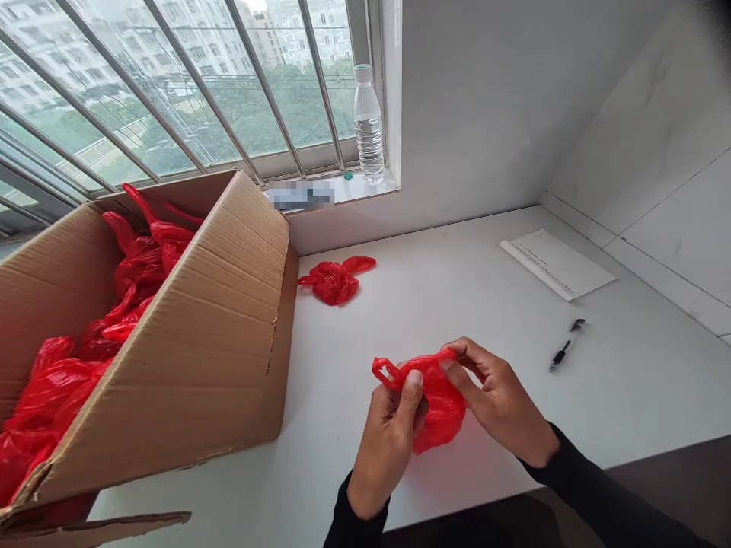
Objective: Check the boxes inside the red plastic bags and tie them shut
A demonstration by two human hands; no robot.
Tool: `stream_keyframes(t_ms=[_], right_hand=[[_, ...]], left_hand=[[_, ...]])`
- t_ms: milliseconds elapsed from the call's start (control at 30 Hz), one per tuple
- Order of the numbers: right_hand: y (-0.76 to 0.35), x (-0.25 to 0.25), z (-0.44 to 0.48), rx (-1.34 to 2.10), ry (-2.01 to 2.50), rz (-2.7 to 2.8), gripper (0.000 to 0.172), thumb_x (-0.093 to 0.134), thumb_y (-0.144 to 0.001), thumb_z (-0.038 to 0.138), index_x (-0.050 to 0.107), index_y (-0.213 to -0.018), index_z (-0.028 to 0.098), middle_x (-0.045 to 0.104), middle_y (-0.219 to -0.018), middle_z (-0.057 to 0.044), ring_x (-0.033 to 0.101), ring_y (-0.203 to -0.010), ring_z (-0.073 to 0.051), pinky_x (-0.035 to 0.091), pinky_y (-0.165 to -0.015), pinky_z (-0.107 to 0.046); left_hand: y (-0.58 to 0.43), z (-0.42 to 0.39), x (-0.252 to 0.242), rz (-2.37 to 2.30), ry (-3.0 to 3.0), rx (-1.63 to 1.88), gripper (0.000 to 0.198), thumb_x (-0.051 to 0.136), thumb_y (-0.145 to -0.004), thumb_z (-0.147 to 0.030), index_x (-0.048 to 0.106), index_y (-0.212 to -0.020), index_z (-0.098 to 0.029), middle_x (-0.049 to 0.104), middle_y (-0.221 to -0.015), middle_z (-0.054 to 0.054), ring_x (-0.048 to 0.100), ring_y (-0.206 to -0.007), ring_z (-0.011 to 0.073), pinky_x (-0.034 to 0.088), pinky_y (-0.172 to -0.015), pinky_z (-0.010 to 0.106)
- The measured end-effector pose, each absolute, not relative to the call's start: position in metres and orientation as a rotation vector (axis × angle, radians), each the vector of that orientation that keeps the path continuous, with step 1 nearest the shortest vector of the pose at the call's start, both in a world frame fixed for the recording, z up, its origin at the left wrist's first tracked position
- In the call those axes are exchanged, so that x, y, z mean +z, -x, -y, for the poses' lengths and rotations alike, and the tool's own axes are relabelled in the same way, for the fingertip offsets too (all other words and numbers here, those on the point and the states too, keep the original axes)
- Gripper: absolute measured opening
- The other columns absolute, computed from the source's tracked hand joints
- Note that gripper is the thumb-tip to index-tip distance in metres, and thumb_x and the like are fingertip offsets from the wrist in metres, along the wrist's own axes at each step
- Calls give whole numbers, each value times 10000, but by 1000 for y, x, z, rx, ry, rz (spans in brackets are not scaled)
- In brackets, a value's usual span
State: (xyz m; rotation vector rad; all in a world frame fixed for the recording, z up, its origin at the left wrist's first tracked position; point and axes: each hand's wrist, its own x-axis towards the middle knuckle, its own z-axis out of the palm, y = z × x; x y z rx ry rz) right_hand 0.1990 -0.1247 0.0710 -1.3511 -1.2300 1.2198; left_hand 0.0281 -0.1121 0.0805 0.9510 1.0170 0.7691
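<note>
Lower ctr of frame, red plastic bag [441, 426] is held over white table [451, 281] btwn both hands: L hand [394, 430] pinches its left side under thumb, R hand [496, 388] grips its top edge w/ thumb & fingers. Ctr-left, crumpled red bag [334, 284] lies near cardboard box [199, 342], which fills left side w/ more red bags [142, 266] inside. Far right: notepad [563, 262] & pen [563, 355]. Upper ctr: clear bottle [368, 133].

The held bag [442, 417] is glossy thin plastic, the box [197, 358] matt ribbed cardboard, the counter [451, 281] smooth.
</note>
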Motion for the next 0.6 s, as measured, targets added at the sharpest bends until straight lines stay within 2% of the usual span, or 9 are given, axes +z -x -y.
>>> stream_keyframes(t_ms=[67,100,167,200,300,433,533,600], right_hand=[[-200,71,124,1195,1332,1176,239,566,-1012,499,605,-960,269,607,-871,22,592,-805,-157,482,-745,-275],[-199,71,125,1194,1317,1161,234,554,-1018,495,598,-957,274,597,-870,20,584,-789,-158,480,-733,-278],[-199,70,129,1180,1272,1191,213,528,-1031,468,594,-951,282,599,-931,2,594,-844,-176,487,-772,-298],[-198,70,132,1158,1248,1241,195,524,-1032,440,595,-941,284,604,-989,-11,602,-916,-191,489,-830,-315],[-200,69,140,1091,1188,1442,128,567,-1001,355,606,-903,282,591,-1171,-37,569,-1148,-235,447,-1014,-370],[-205,68,140,1143,1125,1534,222,538,-1004,465,618,-905,282,572,-1268,-54,518,-1265,-268,434,-1063,-407],[-208,67,131,1140,1199,1579,281,418,-1058,487,616,-1170,322,548,-1382,-51,461,-1349,-256,391,-1106,-418],[-207,67,125,1201,1255,1624,316,391,-1076,470,589,-1270,319,593,-1330,-50,534,-1258,-232,410,-1070,-401]], left_hand=[[-26,109,80,-980,-890,748,472,559,-981,-574,602,-732,-176,496,-568,-24,419,-518,101,334,-530,259],[-25,108,80,-946,-833,739,425,544,-992,-559,657,-861,-171,539,-596,-14,458,-531,114,367,-549,262],[-23,106,79,-869,-699,745,406,530,-1004,-525,672,-1136,-168,632,-687,19,544,-581,143,438,-615,280],[-22,105,78,-840,-646,761,417,537,-1002,-511,666,-1196,-165,668,-744,39,580,-616,155,463,-650,290],[-20,103,75,-831,-645,805,374,556,-998,-482,726,-1089,-162,715,-897,80,639,-739,172,486,-711,284],[-14,101,74,-850,-819,748,279,642,-965,-435,738,-944,-174,720,-895,70,633,-786,158,481,-725,256],[-12,101,75,-846,-915,701,259,741,-892,-417,723,-914,-160,702,-827,61,624,-733,155,488,-684,255],[-13,102,76,-850,-1002,706,237,778,-851,-384,711,-919,-167,685,-814,45,618,-716,155,495,-668,256]])
